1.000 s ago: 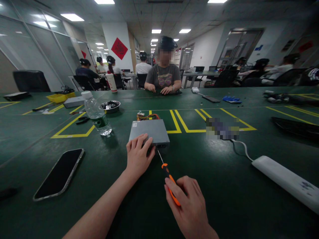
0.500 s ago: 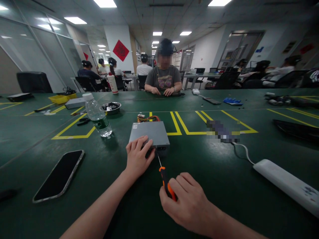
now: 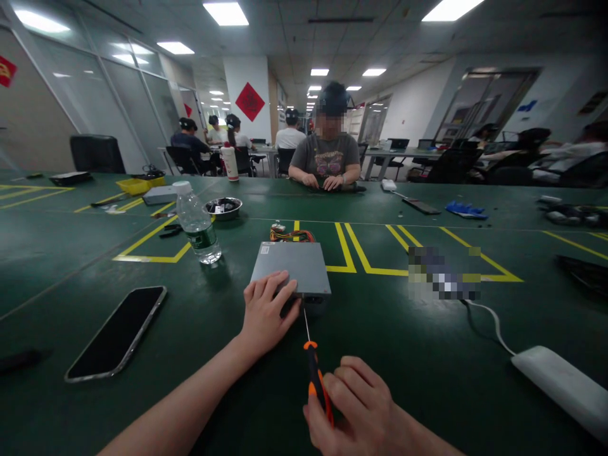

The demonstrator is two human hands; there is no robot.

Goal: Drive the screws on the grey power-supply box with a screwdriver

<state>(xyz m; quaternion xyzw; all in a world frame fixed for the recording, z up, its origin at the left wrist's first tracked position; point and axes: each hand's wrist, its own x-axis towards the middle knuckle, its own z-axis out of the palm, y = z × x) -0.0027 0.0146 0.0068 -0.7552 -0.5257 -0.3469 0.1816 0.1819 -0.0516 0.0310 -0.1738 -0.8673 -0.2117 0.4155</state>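
Note:
A grey metal computer power supply [image 3: 297,259] lies flat on the green table, its bundle of coloured wires [image 3: 292,235] at the far side. My left hand [image 3: 270,310] grips its near left corner, fingers over the top and thumb down at the near side. In my right hand [image 3: 354,402] is a screwdriver [image 3: 312,364] with a black and orange handle, held between thumb and fingers. Its thin shaft points away from me to the near face of the power supply, beside my left thumb. The tip's exact contact is hard to make out.
A water bottle [image 3: 198,228] and a phone [image 3: 118,332] stand and lie to the left. Behind the bottle is a metal bowl [image 3: 223,209] of small parts. A white power strip [image 3: 560,386] with a cable lies right. Across the table sits a person [image 3: 325,155].
The view has tilted and shifted, so things sit lower and mostly farther right. My right hand still holds the screwdriver, its handle now turned a little; my left hand stays on the power supply.

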